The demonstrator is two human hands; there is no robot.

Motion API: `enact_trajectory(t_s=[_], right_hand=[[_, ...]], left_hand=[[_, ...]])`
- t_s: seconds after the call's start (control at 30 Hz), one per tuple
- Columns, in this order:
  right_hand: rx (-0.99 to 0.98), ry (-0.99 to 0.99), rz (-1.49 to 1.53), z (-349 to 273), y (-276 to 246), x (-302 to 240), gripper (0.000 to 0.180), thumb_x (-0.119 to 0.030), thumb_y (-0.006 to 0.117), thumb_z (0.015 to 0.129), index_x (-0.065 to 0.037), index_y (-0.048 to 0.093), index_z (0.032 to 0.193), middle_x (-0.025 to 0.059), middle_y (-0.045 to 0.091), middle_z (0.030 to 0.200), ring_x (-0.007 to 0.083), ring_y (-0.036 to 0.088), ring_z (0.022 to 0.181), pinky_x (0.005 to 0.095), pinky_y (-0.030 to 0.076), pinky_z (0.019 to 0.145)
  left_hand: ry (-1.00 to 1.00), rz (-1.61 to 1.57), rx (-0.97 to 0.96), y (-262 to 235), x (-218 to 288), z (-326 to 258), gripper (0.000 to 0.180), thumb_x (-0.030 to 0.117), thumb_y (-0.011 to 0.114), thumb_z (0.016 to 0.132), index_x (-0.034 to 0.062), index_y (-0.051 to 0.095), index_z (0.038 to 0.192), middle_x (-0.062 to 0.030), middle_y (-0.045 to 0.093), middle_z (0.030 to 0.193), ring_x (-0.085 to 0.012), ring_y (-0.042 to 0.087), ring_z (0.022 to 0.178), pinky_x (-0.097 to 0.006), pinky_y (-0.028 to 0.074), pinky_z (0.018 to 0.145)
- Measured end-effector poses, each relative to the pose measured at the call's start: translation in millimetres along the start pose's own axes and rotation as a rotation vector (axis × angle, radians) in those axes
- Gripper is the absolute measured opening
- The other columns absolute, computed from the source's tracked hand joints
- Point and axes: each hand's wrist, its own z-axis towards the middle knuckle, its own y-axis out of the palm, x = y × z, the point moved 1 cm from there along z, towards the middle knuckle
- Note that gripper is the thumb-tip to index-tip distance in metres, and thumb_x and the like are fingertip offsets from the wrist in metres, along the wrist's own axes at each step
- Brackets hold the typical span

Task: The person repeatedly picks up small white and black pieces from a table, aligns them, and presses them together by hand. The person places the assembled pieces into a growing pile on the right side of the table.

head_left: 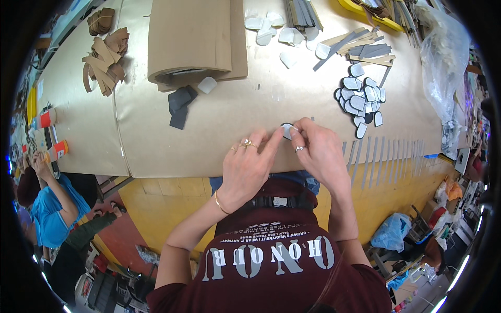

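Note:
A small white rounded tab with a dark edging (286, 130) lies between my hands, near the front edge of the table. My right hand (322, 155) pinches its right side between thumb and index finger. My left hand (249, 163) presses its index fingertip against the tab's left side, the other fingers curled; its thumb is mostly hidden. To the right is a heap of similar dark-edged tabs (360, 99). Several narrow grey strips (375, 163) hang in a row over the table's front edge, right of my right hand.
A large curved tan sheet (190, 41) stands at the back, beside plain white tabs (267, 26). Dark grey pieces (180, 104) and brown strips (106, 65) lie leftward. Loose strips (362, 48) and a clear plastic bag (443, 57) are at right. A person in blue (57, 214) works at left.

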Motion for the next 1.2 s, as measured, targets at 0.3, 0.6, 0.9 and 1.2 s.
enact_trajectory(t_s=[0.3,0.6,0.9,1.2], right_hand=[[0.042,0.064,0.132,-8.0,3.9,-0.7,0.016,-0.013,0.066,0.094,0.003,0.064,0.091,0.0123,0.060,0.062,0.0188,0.052,0.050,0.0333,0.042,0.051],[0.078,0.161,0.159,-15.1,4.6,1.6,0.018,-0.012,0.066,0.093,0.006,0.066,0.091,0.0102,0.061,0.059,0.0118,0.051,0.050,0.0303,0.041,0.050],[0.049,0.245,0.111,-11.8,2.3,-3.3,0.016,-0.016,0.067,0.089,-0.001,0.068,0.085,0.0131,0.066,0.064,0.0305,0.066,0.059,0.0404,0.049,0.058],[0.090,0.238,0.036,-16.2,3.4,-2.9,0.022,-0.023,0.070,0.088,-0.005,0.066,0.100,0.0136,0.070,0.091,0.0294,0.068,0.075,0.0393,0.050,0.065]], left_hand=[[0.045,0.084,-0.051,1.4,-1.4,2.6,0.050,0.010,0.069,0.083,0.0167,0.063,0.132,-0.0064,0.059,0.105,-0.0219,0.063,0.078,-0.035,0.049,0.063],[0.042,0.046,-0.091,-1.7,-3.3,4.0,0.052,0.009,0.069,0.082,0.0168,0.063,0.133,-0.0074,0.059,0.106,-0.0229,0.064,0.078,-0.036,0.050,0.065],[0.036,0.040,-0.090,-1.6,-2.1,4.6,0.052,0.008,0.069,0.082,0.0164,0.063,0.133,-0.0078,0.059,0.107,-0.0237,0.064,0.079,-0.036,0.051,0.066],[0.044,0.061,-0.089,-2.4,-1.9,5.1,0.051,0.008,0.067,0.082,0.0152,0.063,0.133,-0.0083,0.059,0.108,-0.0239,0.064,0.083,-0.035,0.052,0.066]])
